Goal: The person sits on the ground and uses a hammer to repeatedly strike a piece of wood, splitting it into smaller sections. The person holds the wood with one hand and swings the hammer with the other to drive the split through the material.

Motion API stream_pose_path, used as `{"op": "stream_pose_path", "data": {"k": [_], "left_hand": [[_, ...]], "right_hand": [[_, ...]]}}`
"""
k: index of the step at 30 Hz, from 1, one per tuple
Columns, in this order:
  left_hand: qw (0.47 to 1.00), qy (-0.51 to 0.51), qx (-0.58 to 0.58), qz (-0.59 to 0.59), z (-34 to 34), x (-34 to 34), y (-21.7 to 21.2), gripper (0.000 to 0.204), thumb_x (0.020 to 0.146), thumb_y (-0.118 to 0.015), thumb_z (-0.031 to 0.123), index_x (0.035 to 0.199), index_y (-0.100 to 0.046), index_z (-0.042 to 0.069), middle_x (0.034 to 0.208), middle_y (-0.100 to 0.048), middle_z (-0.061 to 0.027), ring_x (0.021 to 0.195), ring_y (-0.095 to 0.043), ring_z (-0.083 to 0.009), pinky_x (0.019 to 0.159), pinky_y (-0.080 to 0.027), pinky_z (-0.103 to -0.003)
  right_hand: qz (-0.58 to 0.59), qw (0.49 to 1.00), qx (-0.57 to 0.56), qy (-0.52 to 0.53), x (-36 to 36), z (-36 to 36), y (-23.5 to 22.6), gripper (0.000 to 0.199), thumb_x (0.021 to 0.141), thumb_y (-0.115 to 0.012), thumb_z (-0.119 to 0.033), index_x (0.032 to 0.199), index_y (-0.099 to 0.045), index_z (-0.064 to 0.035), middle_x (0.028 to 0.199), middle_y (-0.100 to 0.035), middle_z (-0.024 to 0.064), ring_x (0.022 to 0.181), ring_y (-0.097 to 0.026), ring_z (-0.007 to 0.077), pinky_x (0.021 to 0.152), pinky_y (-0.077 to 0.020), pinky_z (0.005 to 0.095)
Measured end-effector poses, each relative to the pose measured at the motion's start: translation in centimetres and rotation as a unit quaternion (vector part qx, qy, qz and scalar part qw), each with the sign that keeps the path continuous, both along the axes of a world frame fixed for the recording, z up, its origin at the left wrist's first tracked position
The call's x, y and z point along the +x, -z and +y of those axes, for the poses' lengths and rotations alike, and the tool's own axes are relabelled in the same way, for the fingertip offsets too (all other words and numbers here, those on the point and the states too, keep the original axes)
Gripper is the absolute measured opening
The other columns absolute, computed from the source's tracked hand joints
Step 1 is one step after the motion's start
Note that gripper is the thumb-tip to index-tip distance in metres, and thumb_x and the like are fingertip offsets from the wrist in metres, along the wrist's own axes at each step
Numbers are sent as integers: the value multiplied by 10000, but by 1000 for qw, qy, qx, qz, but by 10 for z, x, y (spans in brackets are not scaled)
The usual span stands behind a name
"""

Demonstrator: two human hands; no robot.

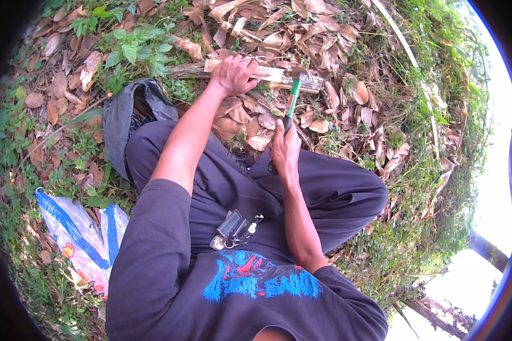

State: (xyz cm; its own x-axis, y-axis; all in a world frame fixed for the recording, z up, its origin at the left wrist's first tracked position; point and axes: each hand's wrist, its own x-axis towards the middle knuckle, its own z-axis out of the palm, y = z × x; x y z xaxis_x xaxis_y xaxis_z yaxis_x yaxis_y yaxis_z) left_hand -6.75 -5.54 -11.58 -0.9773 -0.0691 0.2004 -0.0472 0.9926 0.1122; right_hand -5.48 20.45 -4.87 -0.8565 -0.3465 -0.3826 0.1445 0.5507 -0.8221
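My right hand (pixel 284 142) is closed round the black grip of a hammer (pixel 293 98) with a green shaft. The hammer's head lies at the right part of a pale wooden plank (pixel 273 74), touching it or just above; I cannot tell which. My left hand (pixel 235 75) rests on the left part of the plank, fingers over its top and thumb toward the near edge. Whether those fingers pinch anything small is hidden. Beneath the plank, a darker, weathered piece of wood (pixel 186 70) sticks out to the left.
Dry brown leaves (pixel 256 128) and green weeds (pixel 133 48) cover the ground. By my left knee sits a black plastic bag (pixel 117 132); a clear bag with blue stripes (pixel 77 233) lies left of me. Keys and a small dark device (pixel 230 223) rest on my lap. A long thin stalk (pixel 407 45) curves at right.
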Motion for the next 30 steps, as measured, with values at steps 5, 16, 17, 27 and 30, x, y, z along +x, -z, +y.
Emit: {"op": "stream_pose_path", "data": {"k": [5, 16, 17, 27, 30], "left_hand": [[998, -10, 16, -56, 2, -1, -10, 571, 926, -598, 515, 1246, -623, 42, 1156, -690, -154, 1030, -672, -315, 923, -545, -435], [999, 2, 8, -47, -2, -1, -3, 580, 936, -582, 514, 1261, -615, 35, 1164, -690, -158, 1033, -673, -320, 910, -554, -446], [999, 0, 9, -54, 0, -1, -6, 580, 937, -581, 513, 1262, -614, 34, 1160, -691, -158, 1030, -674, -320, 912, -554, -443], [999, 1, 3, -45, -1, -2, -4, 573, 944, -570, 512, 1253, -613, 31, 1142, -694, -168, 1032, -672, -316, 908, -557, -437], [999, -6, 22, -40, 0, -2, -5, 566, 938, -578, 510, 1243, -619, 34, 1140, -694, -168, 1043, -668, -317, 904, -556, -441]], "right_hand": [[9, 999, 34, 21, -3, 0, -31, 313, 1063, -538, -275, 1051, -534, 38, 674, -574, 226, 599, -575, 390, 603, -434, 498], [21, 998, 64, -17, -7, -6, -23, 309, 1060, -540, -272, 1041, -545, 36, 662, -568, 233, 576, -571, 382, 576, -427, 492], [15, 998, 54, -2, -8, -4, -23, 307, 1059, -541, -271, 1039, -545, 36, 660, -567, 231, 573, -568, 375, 575, -427, 492], [-217, 957, -151, 118, -11, 15, -25, 275, 1083, -511, -320, 927, -390, -129, 619, -373, -55, 436, -370, 51, 371, -334, 227], [-245, 948, -177, 100, -14, 16, -21, 276, 1084, -510, -323, 925, -384, -136, 624, -359, -56, 435, -357, 51, 369, -323, 229]]}}
